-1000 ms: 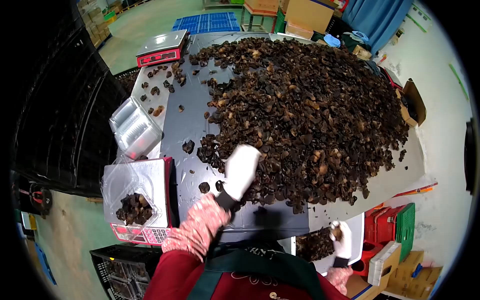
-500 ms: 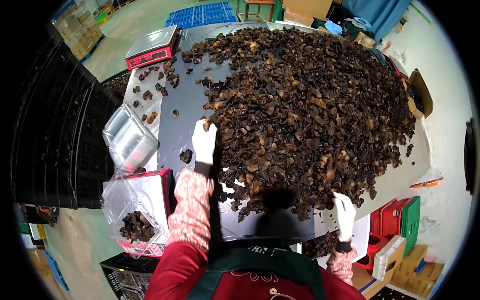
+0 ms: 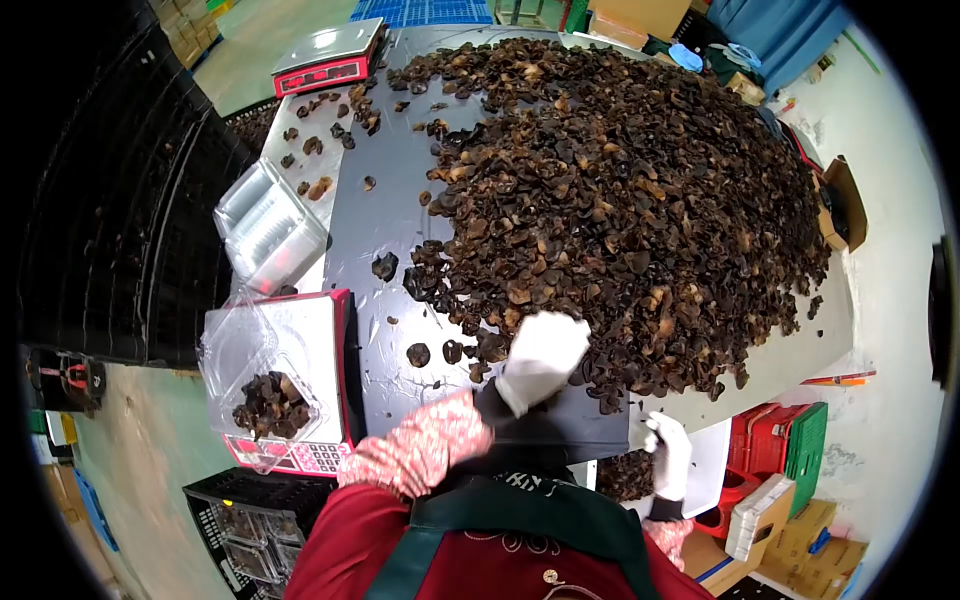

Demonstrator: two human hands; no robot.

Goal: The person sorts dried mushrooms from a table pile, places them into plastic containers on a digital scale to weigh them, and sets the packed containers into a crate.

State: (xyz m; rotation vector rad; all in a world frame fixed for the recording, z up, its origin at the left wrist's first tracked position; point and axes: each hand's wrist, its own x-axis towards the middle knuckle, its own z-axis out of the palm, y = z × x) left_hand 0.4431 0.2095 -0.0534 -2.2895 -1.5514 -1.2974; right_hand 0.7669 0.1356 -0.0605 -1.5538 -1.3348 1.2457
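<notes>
A broad heap of dark brown wood ear mushrooms [image 3: 640,220] covers most of the table. My left hand [image 3: 545,357], in a white glove, is at the heap's near edge, its fingers curled under and out of sight; whatever they hold is hidden. Over the white bin [image 3: 712,458] at the table's front right is my right hand [image 3: 670,458], also gloved, fingers bent and apart with nothing visible in them. More wood ear [image 3: 625,476] lies below the table edge beside this hand.
On the left, a red and white scale [image 3: 325,400] carries a clear plastic box [image 3: 255,345] with some wood ear. Stacked clear trays [image 3: 270,225] stand behind it, a second scale [image 3: 330,58] further back. Black crates [image 3: 130,220] rise at far left; red and green crates [image 3: 785,440] sit right.
My left hand has moved right and nearer to me, from the heap's left side to its front edge. My right hand has drawn back from the heap to above the white bin.
</notes>
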